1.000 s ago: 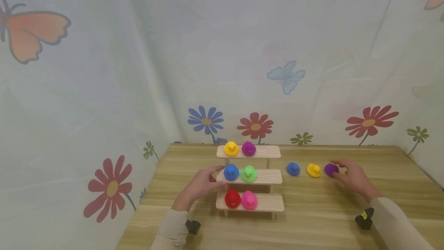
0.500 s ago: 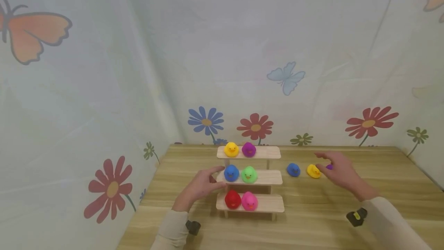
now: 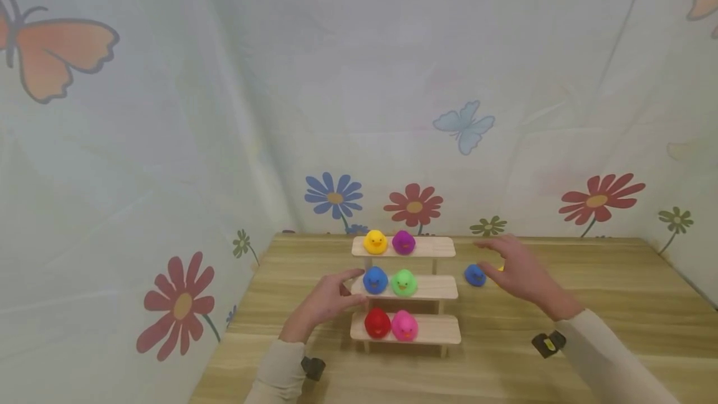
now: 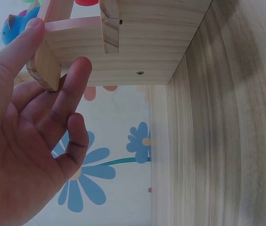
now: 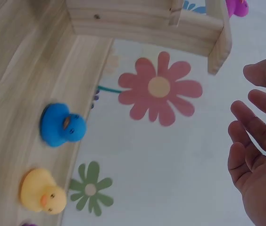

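A three-tier wooden display stand (image 3: 437,286) stands on the table. My left hand (image 3: 324,304) pinches the left end of its middle tier, thumb and fingers on either side of the board (image 4: 45,66). Past the stand's right side, my right hand (image 3: 521,273) is raised with fingers spread and nothing in them. Its fingertips are near a blue rubber duck (image 3: 474,275) on the table. A yellow rubber duck (image 5: 41,193) sits beside that one, mostly hidden by the hand in the head view. Only a purple sliver (image 5: 28,224) shows below it in the right wrist view.
Ducks fill the left part of each tier: yellow (image 3: 375,242) and purple (image 3: 404,242) on top, blue (image 3: 375,280) and green (image 3: 404,283) in the middle, red (image 3: 378,323) and pink (image 3: 404,326) at the bottom. A flowered curtain (image 3: 359,80) hangs behind the table.
My right hand has left the purple duck on the table and moved left, over the yellow duck toward the blue one. The left hand stays on the stand.
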Motion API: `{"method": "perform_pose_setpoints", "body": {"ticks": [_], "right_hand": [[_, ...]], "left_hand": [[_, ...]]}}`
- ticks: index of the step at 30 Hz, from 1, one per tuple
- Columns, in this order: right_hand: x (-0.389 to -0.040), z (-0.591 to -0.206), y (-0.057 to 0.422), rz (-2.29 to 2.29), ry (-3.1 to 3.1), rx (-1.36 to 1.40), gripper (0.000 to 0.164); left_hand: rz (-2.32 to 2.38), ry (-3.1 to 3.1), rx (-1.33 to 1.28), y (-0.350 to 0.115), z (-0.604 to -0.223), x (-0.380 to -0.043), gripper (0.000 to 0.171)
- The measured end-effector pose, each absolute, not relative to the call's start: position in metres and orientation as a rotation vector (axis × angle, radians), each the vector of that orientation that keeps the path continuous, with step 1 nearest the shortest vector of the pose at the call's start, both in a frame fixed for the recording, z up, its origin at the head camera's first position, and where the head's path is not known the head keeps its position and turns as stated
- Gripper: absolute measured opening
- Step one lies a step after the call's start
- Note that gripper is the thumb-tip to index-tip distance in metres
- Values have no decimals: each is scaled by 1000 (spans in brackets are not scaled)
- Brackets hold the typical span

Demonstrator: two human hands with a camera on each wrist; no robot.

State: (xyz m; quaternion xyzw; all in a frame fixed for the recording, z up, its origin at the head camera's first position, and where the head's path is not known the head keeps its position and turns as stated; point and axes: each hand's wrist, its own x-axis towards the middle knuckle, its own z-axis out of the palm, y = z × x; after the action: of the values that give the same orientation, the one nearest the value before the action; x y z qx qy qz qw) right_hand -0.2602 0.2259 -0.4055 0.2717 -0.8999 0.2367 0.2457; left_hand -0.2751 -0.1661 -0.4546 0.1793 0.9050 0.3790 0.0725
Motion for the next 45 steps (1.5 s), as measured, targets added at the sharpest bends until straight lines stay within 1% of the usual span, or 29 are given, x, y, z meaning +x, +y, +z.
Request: {"method": "perform_pose_setpoints", "body": {"ticks": [9,16,26,33,45], "right_hand": [[-267,-391,193,733,-2356,848,35],[-272,-386,170,791,-2416,852,36],[-279,-379,140,832,-2558,804,48],[-284,-378,125,857,-2629,774,54],[-296,-384,115,833,-2591,813,53]], "left_hand": [[1151,2708,550,-166,-454,-275,63],[1146,2710,548,-167,-455,-275,64],[1151,2706,544,-167,-452,-274,65],[1134,2708,529,-166,-452,-274,65],[1135,2707,537,-167,-454,-274,66]]}}
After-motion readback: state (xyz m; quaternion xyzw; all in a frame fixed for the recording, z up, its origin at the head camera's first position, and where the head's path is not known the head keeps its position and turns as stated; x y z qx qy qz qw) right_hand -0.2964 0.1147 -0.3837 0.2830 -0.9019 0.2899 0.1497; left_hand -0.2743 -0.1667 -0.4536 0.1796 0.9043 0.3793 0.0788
